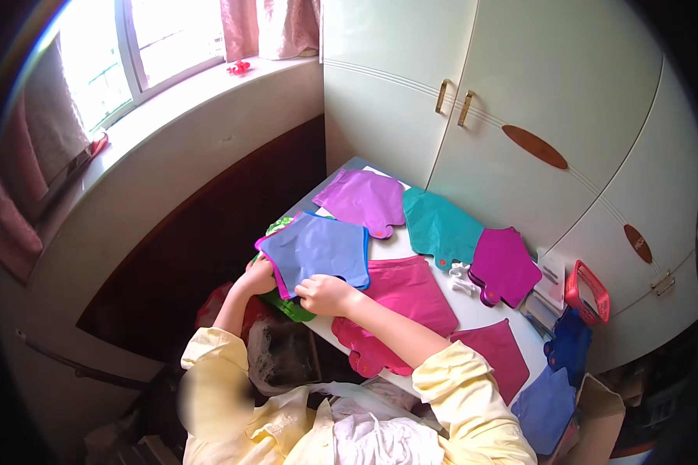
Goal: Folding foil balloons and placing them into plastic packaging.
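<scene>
A light blue, thin, flat cut piece (318,246), fabric-like, lies at the left part of the table, with pink and brighter blue edges showing around it. My left hand (259,277) holds its lower left edge, the fingers partly hidden by the piece. At the lower edge my right hand (322,295) is closed in a pinch on the same piece. Green patterned material (291,308) shows beneath and below it. Just right of my hands lies a stack of crimson pieces (411,291), partly covered by my right forearm.
Across the white table (392,247) lie lilac (361,198), teal (442,225) and purple (506,263) piles. A crumpled white scrap (463,279) sits between them. On the right stand a red basket (587,293), blue pieces (545,409) and a cardboard box (599,418). Behind rises a white cabinet (551,77).
</scene>
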Demonstrator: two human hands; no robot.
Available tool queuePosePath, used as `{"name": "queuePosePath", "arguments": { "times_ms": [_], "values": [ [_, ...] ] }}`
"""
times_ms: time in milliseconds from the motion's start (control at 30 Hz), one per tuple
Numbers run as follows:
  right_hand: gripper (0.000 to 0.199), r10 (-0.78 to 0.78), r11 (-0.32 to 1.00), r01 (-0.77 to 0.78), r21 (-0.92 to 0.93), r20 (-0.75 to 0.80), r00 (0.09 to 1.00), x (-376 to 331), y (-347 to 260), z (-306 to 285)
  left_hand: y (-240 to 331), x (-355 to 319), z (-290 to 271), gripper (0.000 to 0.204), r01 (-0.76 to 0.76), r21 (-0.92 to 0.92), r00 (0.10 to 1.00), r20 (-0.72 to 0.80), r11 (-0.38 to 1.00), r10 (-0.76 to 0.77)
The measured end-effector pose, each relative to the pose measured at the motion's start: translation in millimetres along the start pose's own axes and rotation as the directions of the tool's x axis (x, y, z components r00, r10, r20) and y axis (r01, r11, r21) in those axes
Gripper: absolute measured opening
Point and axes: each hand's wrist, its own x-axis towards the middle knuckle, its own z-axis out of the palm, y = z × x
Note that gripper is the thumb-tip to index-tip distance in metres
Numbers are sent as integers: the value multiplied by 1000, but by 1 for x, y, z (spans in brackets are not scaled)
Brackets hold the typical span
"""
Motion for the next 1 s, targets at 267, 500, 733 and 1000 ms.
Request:
{"name": "queuePosePath", "arguments": {
  "times_ms": [267, 500, 733, 1000],
  "values": [
    [11, -83, 976, 47, 215, 164, 983, -14, -3, 4, -23, 0, 18, 39, -81, -186, 986, -158, 979, 51],
    [12, -51, 979, 11, 205, 191, 980, -21, -6, -1, -31, 0, 1, 48, -85, -854, 941, -238, 514, -240],
    [10, 140, 954, -143, 265, 31, 990, -32, -11, 15, -17, -27, 5, 49, -59, -879, 927, -225, 474, -300],
    [10, 447, 638, -479, 603, 217, 868, -28, -4, 8, 29, -87, 36, 28, -164, -387, 683, -708, 907, -179]
  ]
}}
